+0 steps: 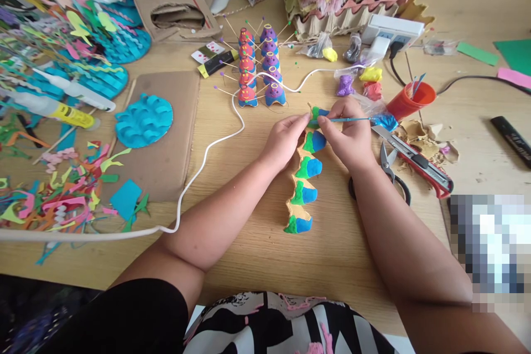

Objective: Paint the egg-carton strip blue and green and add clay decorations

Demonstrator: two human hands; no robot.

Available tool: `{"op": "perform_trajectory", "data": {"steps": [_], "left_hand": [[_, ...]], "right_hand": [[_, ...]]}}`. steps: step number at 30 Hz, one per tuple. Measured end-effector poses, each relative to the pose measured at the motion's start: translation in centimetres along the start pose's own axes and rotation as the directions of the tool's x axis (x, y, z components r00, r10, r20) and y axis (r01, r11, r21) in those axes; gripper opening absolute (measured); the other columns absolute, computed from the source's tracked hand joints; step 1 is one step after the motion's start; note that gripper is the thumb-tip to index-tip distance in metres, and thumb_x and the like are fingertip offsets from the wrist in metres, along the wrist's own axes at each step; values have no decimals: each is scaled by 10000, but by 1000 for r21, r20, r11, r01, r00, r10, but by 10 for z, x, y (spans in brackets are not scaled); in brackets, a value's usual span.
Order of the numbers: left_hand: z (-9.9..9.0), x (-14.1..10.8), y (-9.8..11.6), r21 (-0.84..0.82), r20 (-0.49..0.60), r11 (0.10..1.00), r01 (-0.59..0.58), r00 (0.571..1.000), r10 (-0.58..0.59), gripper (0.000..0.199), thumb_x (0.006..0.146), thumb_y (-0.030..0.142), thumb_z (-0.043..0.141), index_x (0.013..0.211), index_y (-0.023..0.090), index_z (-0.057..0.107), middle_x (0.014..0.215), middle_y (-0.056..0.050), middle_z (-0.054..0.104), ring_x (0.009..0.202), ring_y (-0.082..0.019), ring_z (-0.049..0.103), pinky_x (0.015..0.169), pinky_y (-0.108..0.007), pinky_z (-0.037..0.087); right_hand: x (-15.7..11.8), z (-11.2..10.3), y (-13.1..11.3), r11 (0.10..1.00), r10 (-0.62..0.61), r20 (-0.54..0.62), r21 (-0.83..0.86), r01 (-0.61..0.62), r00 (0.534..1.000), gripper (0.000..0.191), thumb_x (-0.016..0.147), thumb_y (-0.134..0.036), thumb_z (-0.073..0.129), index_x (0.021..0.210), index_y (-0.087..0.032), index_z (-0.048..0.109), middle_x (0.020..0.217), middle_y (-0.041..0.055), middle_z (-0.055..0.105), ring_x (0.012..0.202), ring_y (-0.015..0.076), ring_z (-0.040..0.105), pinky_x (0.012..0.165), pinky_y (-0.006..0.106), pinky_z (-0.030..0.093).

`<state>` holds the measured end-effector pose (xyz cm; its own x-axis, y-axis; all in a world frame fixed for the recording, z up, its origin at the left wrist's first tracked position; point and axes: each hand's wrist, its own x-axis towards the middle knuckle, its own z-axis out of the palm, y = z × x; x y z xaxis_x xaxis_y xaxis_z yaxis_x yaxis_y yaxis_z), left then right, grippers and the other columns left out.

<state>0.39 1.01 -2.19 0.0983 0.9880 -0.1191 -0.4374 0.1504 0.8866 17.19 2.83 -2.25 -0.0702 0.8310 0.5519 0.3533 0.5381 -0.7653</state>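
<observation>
A strip of egg carton lies lengthwise before me, its cups covered in green and blue clay. At its far end my left hand is closed on the strip's left edge. In my right hand is a thin blue modelling tool, held across the last cup with its tip by my left fingertips. Part of that far cup is hidden by my fingers. Beyond the hands stand two finished-looking carton strips with faces and pins, one red and blue, one purple and blue.
Right of my right hand lie scissors, a red utility knife and an orange cup. A white cable crosses the table on the left. A blue clay disc rests on cardboard; egg trays are stacked behind.
</observation>
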Motion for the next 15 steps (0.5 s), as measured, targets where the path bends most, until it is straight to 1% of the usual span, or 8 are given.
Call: {"op": "perform_trajectory", "data": {"steps": [4,7,10,15], "left_hand": [[1,0,0,-21,-1,1000,1,1000,-1,256,946,429,846,840,201,798,760,12,771,827,-197,781,840,-319,605],[0,0,-1,-9,24,1000,-24,999,24,280,934,459,853,846,199,801,777,11,779,805,-187,769,804,-306,598],[-1,1,-1,28,21,998,-51,999,50,303,917,493,864,867,199,810,781,16,780,801,-174,762,787,-287,597],[-3,2,-3,47,56,997,-60,997,58,338,915,532,859,896,197,819,814,8,797,808,-170,763,775,-278,595]], "right_hand": [[-1,-1,-1,1000,1,-9,11,-1,1000,274,941,-479,812,869,-285,632,894,35,638,1024,282,676,1004,554,615],[-1,-1,-2,1000,-1,-20,18,1,1000,270,944,-467,818,876,-281,634,913,36,643,1046,284,680,1019,561,613],[0,-1,-3,1000,-1,-27,15,1,1000,295,955,-486,807,861,-277,621,899,34,647,1024,277,688,1026,560,621],[0,-1,-2,1000,10,-24,-5,-10,1000,280,960,-471,805,873,-278,622,923,42,660,1075,291,692,1068,577,614]]}}
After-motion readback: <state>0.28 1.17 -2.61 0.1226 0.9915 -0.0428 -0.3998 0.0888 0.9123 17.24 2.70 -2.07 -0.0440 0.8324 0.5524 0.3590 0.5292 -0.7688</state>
